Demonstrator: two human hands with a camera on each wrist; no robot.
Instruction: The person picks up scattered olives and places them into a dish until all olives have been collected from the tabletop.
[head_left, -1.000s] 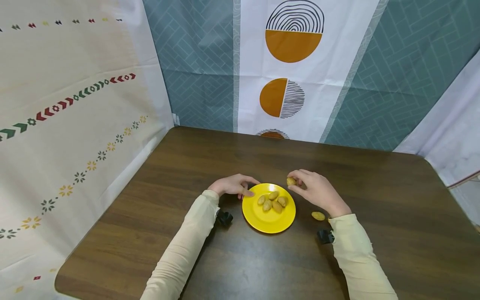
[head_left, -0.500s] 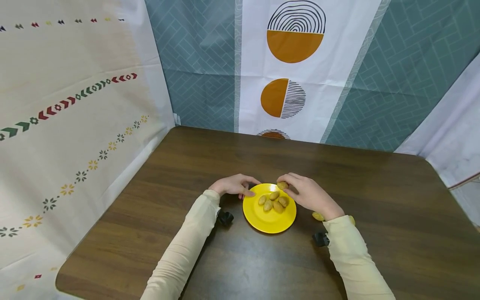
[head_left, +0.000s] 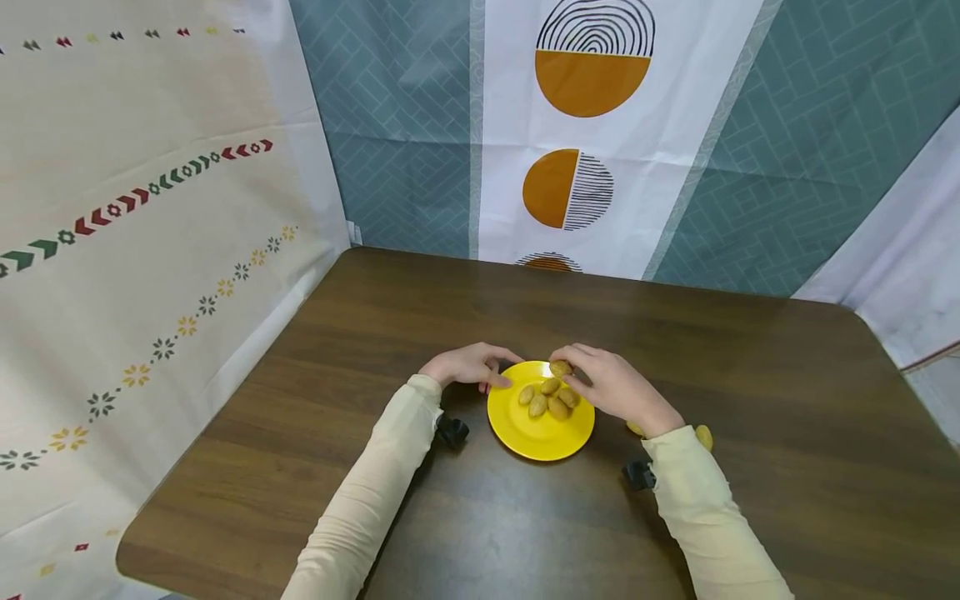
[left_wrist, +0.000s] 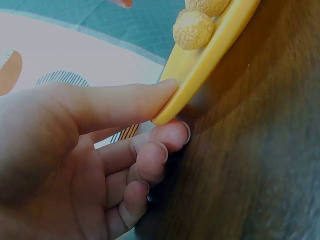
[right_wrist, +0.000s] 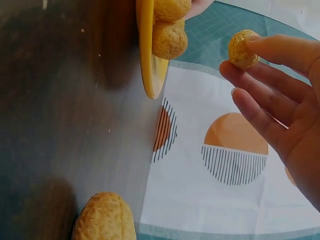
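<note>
My left hand (head_left: 468, 364) pinches the left rim of a yellow plate (head_left: 536, 443), thumb on top and fingertips beneath, as the left wrist view shows close up. Several wrinkled, yellow-brown, walnut-like nuts (head_left: 537, 406) lie grouped on the plate. Over its far right edge, my right hand (head_left: 622, 387) holds another such nut (right_wrist: 243, 49) between thumb and fingertips. That nut is raised above the plate in the right wrist view. Two more nuts lie on the table by the right wrist, one (head_left: 703, 437) beside the sleeve, the other (head_left: 634, 428) partly hidden by the hand.
The brown wooden table (head_left: 315, 467) reaches back to a teal and white patterned curtain (head_left: 408, 125). A cream cloth (head_left: 150, 275) hangs along the left side. Small black cameras (head_left: 452, 432) sit at both wrists.
My right hand has carried its nut leftward, from beside the plate to over the far right rim. The left hand stays on the plate. The forearm now partly covers a table nut.
</note>
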